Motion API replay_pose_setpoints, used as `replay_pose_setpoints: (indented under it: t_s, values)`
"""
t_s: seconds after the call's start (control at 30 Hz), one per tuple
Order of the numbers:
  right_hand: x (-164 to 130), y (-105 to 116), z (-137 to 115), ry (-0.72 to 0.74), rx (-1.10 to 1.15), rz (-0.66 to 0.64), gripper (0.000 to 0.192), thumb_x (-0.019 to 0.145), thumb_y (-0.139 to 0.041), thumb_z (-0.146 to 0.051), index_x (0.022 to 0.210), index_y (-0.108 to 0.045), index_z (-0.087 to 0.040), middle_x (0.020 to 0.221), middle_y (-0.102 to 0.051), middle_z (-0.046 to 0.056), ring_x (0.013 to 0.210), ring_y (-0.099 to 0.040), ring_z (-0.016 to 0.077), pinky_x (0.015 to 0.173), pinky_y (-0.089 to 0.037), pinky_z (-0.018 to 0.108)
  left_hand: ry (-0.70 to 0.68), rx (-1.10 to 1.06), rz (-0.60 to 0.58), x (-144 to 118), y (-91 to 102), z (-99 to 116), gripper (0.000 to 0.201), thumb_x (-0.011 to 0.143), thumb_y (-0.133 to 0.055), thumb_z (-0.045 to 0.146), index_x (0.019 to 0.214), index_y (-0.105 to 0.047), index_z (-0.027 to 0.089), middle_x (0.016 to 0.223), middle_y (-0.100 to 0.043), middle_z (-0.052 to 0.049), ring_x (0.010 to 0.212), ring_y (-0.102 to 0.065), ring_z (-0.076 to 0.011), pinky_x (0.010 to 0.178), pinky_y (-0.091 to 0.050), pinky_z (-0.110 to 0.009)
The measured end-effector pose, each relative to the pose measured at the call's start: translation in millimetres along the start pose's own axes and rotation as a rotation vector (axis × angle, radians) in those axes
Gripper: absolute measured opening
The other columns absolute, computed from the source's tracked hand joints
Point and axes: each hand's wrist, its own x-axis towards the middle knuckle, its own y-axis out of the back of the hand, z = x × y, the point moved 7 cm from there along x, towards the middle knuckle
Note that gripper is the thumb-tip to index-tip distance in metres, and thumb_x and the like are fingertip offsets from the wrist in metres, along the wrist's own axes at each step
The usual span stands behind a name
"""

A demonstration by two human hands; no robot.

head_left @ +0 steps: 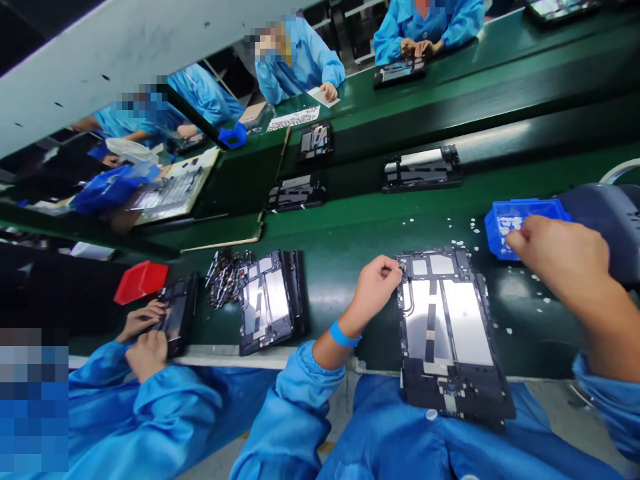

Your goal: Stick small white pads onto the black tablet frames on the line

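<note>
In front of me an opened tablet [465,320] overhangs the table's near edge, its silver plates and black frame facing up, with another part of the stack showing beneath. My left hand [376,290], with a blue band at the wrist, is closed in a pinch at the tablet's upper left corner. Whatever it pinches there is too small to name. Over a blue bin [530,204] of small white pieces hangs my right hand [565,257], thumb and forefinger pressed together. I cannot make out what is between those fingertips.
To the left, more opened tablets [267,300] lean beside a pile of small metal parts [225,277]. A co-worker's hands [147,340] work on a tablet near a red bin [141,281]. Several tablets lie farther back, including one tablet [421,169]. White bits [460,243] are scattered near the blue bin.
</note>
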Motion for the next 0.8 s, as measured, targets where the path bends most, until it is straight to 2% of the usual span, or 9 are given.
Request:
replay_pose_setpoints:
  t_s: [0.03,0.07,0.13,0.2,0.27,0.33,0.53,0.7,0.8]
  values:
    - [-2,2,1,0.032,0.015,0.004,0.024,0.097,-0.052,-0.033,0.087,-0.069,-0.02,0.079,-0.069,0.014,0.069,-0.06,0.0257,0.06,-0.03,0.037,0.01,-0.03,0.001,2,-0.5,-2,0.002,0.083,-0.062,0.019,0.081,-0.064,0.018,0.078,-0.066,0.001,0.073,-0.059,-0.0125,0.069,-0.046,-0.023]
    - [-8,2,-8,0.115,0.084,0.021,0.021,0.096,-0.053,-0.03,0.09,-0.071,-0.02,0.085,-0.071,0.014,0.075,-0.063,0.0263,0.063,-0.034,0.036,0.017,-0.055,0.007,4,-1.0,-3,0.002,0.082,-0.063,0.018,0.08,-0.063,0.018,0.078,-0.066,0.001,0.074,-0.06,-0.0124,0.07,-0.046,-0.023]
    - [-28,2,-50,0.364,0.29,0.052,0.016,0.093,-0.056,-0.022,0.096,-0.072,-0.021,0.096,-0.073,0.011,0.089,-0.066,0.0249,0.073,-0.042,0.034,0.028,-0.09,0.027,6,-2.2,-5,0.003,0.081,-0.065,0.019,0.079,-0.062,0.018,0.079,-0.067,0.0,0.075,-0.061,-0.0125,0.071,-0.047,-0.023]
    - [-51,-7,-99,0.574,0.427,0.004,0.016,0.096,-0.056,-0.022,0.092,-0.071,-0.022,0.093,-0.074,0.008,0.09,-0.066,0.0228,0.08,-0.045,0.033,0.033,-0.112,0.04,6,-3.8,-4,0.004,0.08,-0.065,0.018,0.079,-0.061,0.018,0.081,-0.069,0.0,0.076,-0.063,-0.0125,0.072,-0.047,-0.023]
    - [-65,-18,-136,0.656,0.456,-0.044,0.021,0.1,-0.054,-0.024,0.089,-0.072,-0.022,0.089,-0.074,0.007,0.088,-0.066,0.0228,0.082,-0.046,0.033,0.035,-0.109,0.05,4,-4.8,-3,0.004,0.079,-0.064,0.015,0.079,-0.061,0.018,0.081,-0.07,0.0,0.075,-0.063,-0.0121,0.07,-0.047,-0.023]
    - [-68,-26,-153,0.642,0.445,-0.062,0.021,0.101,-0.055,-0.025,0.09,-0.073,-0.021,0.09,-0.075,0.008,0.088,-0.067,0.0234,0.082,-0.046,0.033,0.034,-0.075,0.072,1,-4.6,-1,0.006,0.079,-0.064,0.013,0.078,-0.062,0.018,0.078,-0.069,0.001,0.072,-0.062,-0.0117,0.068,-0.047,-0.022]
    - [-62,-33,-150,0.503,0.429,-0.058,0.017,0.095,-0.057,-0.021,0.087,-0.073,-0.02,0.09,-0.076,0.008,0.085,-0.067,0.0234,0.076,-0.042,0.032,-0.059,0.059,0.142,-10,-5.8,10,0.006,0.082,-0.065,0.014,0.08,-0.066,0.019,0.086,-0.075,-0.002,0.078,-0.069,-0.0147,0.073,-0.052,-0.026]
    - [-52,-37,-150,0.433,0.449,-0.129,0.015,0.088,-0.056,-0.017,0.079,-0.067,-0.022,0.082,-0.072,0.006,0.078,-0.064,0.0217,0.068,-0.037,0.031,-0.081,0.068,0.146,-12,-7.3,12,0.007,0.081,-0.066,0.013,0.08,-0.068,0.019,0.088,-0.077,-0.003,0.081,-0.071,-0.0162,0.075,-0.054,-0.028]
    - [-35,-25,-120,0.366,0.442,-0.1,0.013,0.088,-0.056,-0.02,0.079,-0.065,-0.021,0.079,-0.07,0.006,0.074,-0.06,0.0208,0.066,-0.034,0.031,0.001,-0.01,0.11,-8,-7.0,4,0.005,0.08,-0.066,0.014,0.078,-0.067,0.018,0.084,-0.076,-0.003,0.075,-0.069,-0.0147,0.07,-0.052,-0.025]
